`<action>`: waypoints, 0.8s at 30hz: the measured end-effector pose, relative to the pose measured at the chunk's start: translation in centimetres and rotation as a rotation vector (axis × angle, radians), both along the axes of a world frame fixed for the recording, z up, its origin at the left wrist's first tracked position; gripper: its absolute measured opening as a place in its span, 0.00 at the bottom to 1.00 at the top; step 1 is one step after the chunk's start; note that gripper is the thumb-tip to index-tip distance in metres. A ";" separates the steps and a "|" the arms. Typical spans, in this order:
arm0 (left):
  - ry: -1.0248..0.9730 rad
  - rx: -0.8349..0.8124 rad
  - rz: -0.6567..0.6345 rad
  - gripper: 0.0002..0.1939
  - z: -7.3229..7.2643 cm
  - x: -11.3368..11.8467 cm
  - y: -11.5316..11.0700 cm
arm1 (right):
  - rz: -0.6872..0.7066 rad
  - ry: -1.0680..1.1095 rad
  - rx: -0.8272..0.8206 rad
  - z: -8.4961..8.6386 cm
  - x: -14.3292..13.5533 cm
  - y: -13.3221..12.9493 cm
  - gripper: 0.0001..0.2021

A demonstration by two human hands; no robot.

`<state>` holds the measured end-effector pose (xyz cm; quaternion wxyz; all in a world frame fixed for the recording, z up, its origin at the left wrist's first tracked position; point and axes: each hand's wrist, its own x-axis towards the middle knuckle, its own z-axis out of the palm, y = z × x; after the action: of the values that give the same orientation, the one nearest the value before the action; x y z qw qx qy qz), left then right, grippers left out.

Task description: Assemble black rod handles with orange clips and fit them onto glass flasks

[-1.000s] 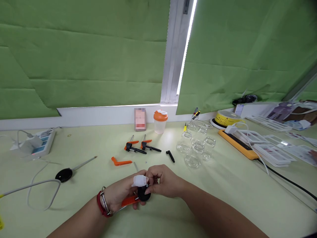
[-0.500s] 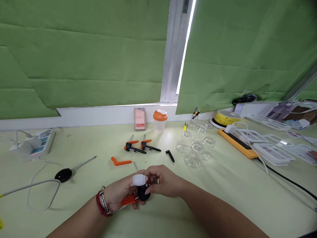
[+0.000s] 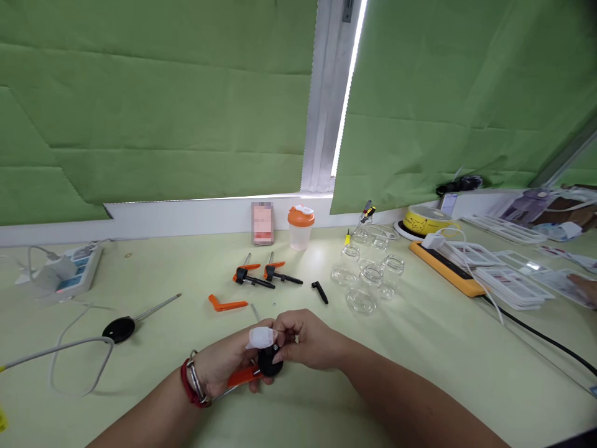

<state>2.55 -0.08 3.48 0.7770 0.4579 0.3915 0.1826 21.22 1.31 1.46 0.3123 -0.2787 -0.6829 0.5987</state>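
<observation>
My left hand, a red band and metal bangle at its wrist, is closed around an orange-and-black clamp low over the table. A white cover sits on its thumb. The clamp's orange lever and a thin metal rod point toward the wrist. Pressed against the black part from the right is my right hand, fingers pinched; anything small between them is hidden. Beyond the hands lie a loose orange lever, a black handle and two similar clamps.
Several glass jars stand right of centre. An orange-lidded cup is at the back. To the left lie a black-handled screwdriver, a cable and a power strip. An orange power strip and another person's hand are at right.
Both my hands keep nearly the same grip and place on the clamp. The view shifts very slightly. At the far right, the other person's hand reaches further into view.
</observation>
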 end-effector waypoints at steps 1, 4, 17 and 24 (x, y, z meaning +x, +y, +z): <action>0.001 -0.004 0.003 0.21 0.0 0.0 0.0 | 0.003 0.006 -0.006 0.0 0.0 0.0 0.11; -0.001 -0.007 -0.002 0.22 -0.1 0.0 0.1 | 0.018 0.014 -0.016 0.0 0.0 0.0 0.10; -0.016 -0.012 0.002 0.24 -0.1 0.0 0.0 | -0.015 -0.010 -0.014 0.2 -0.1 -0.1 0.11; -0.024 0.001 -0.006 0.23 -0.1 0.0 0.2 | -0.010 -0.003 0.009 -0.1 0.0 0.0 0.10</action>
<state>2.53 0.08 3.35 0.7820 0.4572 0.3805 0.1860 21.20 1.32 1.41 0.3155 -0.2816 -0.6848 0.5935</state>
